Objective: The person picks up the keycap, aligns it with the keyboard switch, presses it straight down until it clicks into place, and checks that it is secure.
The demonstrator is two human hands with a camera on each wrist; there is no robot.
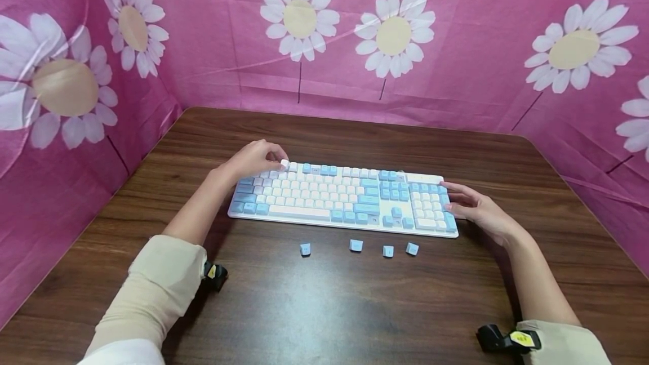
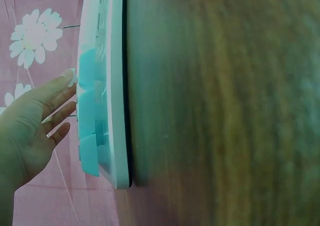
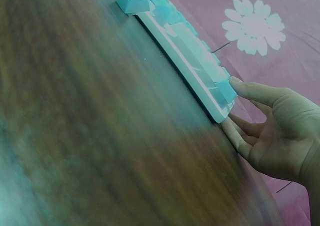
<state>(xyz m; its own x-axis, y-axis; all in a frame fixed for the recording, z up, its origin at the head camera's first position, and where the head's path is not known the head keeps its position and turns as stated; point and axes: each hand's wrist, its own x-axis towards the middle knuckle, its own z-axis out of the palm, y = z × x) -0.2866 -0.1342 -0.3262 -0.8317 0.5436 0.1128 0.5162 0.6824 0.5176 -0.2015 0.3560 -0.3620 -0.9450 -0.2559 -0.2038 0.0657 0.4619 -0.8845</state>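
Observation:
A white and light-blue keyboard (image 1: 299, 213) lies slightly slanted on the table. At its top-left row, my left hand (image 1: 257, 157) pinches a white keycap (image 1: 285, 164) between thumb and forefinger; the left wrist view has the other fingers loosely bent behind the blue keys. My right hand (image 1: 479, 211) grips the keyboard's right end, thumb at the edge of the number pad and fingers along the side and lower edge, as the right wrist view shows. Bare switch spots show among the blue keys, one right of the space bar (image 1: 373, 220) and one among the arrow keys (image 1: 398, 222).
Several loose blue keycaps lie in front of the keyboard, from a left one (image 1: 305, 249) past a middle one (image 1: 356, 245) to a tilted one (image 1: 412, 249). Brown wooden table (image 1: 314, 308) surrounds them. A pink flowered cloth (image 1: 213, 44) hangs behind and beside the table.

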